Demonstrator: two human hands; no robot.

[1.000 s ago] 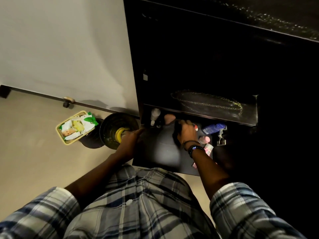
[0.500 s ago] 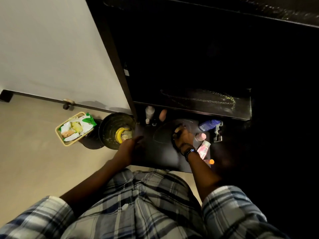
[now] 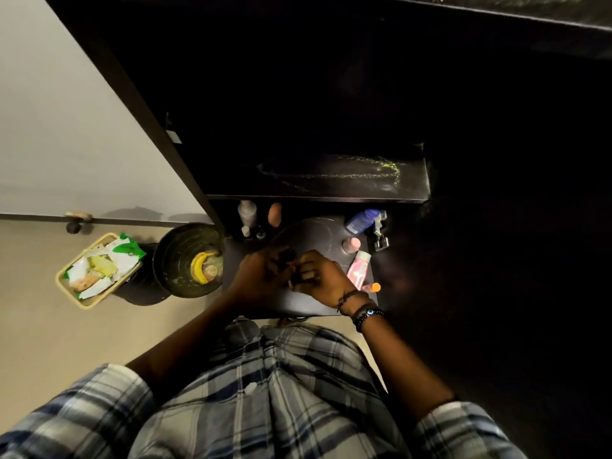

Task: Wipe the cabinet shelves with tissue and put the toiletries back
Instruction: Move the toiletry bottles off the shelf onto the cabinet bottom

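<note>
Both my hands meet over the dark bottom shelf [image 3: 318, 233] of the cabinet. My left hand [image 3: 260, 278] and my right hand [image 3: 326, 281] are closed together on a small dark object [image 3: 288, 257]; it is too dim to tell what it is. On the shelf stand a white bottle [image 3: 247, 212] and a peach item [image 3: 275, 213] at the back left. A blue bottle [image 3: 361, 220], a pink cap [image 3: 351, 244], a pink tube [image 3: 358, 270] and an orange cap [image 3: 376, 287] lie at the right.
A metal clip-like piece [image 3: 381, 239] lies by the blue bottle. The shelf above [image 3: 331, 180] overhangs the back of the lower one. On the floor at the left are a round bin [image 3: 178, 256] holding a banana peel [image 3: 198, 265] and a yellow basket [image 3: 66, 286] of packets.
My left hand has come off the shelf's left edge to meet my right hand. My right hand has drawn back from the shelf's rear toward the front. The view has shifted closer.
</note>
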